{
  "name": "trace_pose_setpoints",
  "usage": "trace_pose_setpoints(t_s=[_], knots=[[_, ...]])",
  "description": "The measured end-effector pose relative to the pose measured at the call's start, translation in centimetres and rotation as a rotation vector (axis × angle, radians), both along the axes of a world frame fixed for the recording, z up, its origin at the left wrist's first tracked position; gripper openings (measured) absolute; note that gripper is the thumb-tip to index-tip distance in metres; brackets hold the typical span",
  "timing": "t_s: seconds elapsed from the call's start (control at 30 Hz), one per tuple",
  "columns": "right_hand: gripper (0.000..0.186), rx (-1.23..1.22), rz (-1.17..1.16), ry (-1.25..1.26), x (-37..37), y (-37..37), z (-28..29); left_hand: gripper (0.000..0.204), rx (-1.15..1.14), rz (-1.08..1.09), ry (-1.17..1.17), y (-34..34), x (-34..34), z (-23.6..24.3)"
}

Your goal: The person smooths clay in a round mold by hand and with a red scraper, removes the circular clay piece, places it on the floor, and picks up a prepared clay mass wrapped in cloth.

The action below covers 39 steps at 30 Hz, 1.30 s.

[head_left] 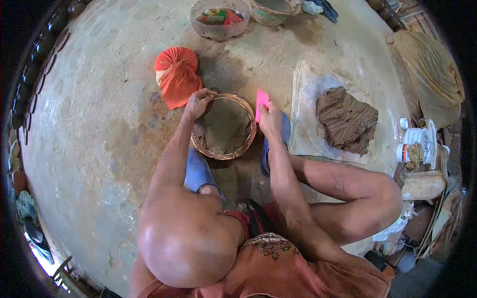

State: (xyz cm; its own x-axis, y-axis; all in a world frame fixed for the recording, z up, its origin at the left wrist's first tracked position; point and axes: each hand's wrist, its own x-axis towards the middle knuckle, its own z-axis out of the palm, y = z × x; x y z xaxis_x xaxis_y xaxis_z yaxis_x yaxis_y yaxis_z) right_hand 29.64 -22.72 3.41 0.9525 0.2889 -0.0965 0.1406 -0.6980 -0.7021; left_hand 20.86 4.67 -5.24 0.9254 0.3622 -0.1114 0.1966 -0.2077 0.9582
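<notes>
Hands [200, 103] [270, 120] — left curled on round vessel [224, 156], grip unclear; right clasping pink tool [261, 100].

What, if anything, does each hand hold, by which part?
Right hand: pink flat tool, by its lower right part. Left hand: on round mould's rim, grip unclear.
</notes>
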Motion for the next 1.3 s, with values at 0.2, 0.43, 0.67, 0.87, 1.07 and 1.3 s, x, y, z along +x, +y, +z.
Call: trace_pose_setpoints(t_s=[0.2, 0.43, 0.67, 0.87, 1.07, 1.3], knots=[[0.035, 0.18, -0.121, -0.193, 3.6, 3.7, 0.6, 0.022, 0.035, 0.02, 0.09, 0.8, -1.8, 0.1], [0.039, 0.188, 0.122, 0.011, 3.9, 4.0, -10.7, 0.021, 0.057, 0.057, 0.037, -1.6, -0.8, 0.8], [0.034, 0.239, 0.047, 0.069, 2.6, 7.4, -7.4, 0.021, 0.066, 0.088, 0.05, -0.5, -2.1, 0.0], [0.031, 0.254, -0.17, -0.111, 4.7, 4.8, -5.5, 0.022, 0.095, 0.043, 0.058, -1.3, -0.1, 1.1], [0.032, 0.387, -0.018, -0.085, 0.3, 1.5, -7.3, 0.022, 0.111, 0.079, 0.001, -0.8, -0.7, 1.4], [0.026, 0.584, -0.196, 0.036, -5.1, 1.5, -7.2, 0.043, 0.033, -0.16, 0.025, 0.7, -2.6, 1.9]])
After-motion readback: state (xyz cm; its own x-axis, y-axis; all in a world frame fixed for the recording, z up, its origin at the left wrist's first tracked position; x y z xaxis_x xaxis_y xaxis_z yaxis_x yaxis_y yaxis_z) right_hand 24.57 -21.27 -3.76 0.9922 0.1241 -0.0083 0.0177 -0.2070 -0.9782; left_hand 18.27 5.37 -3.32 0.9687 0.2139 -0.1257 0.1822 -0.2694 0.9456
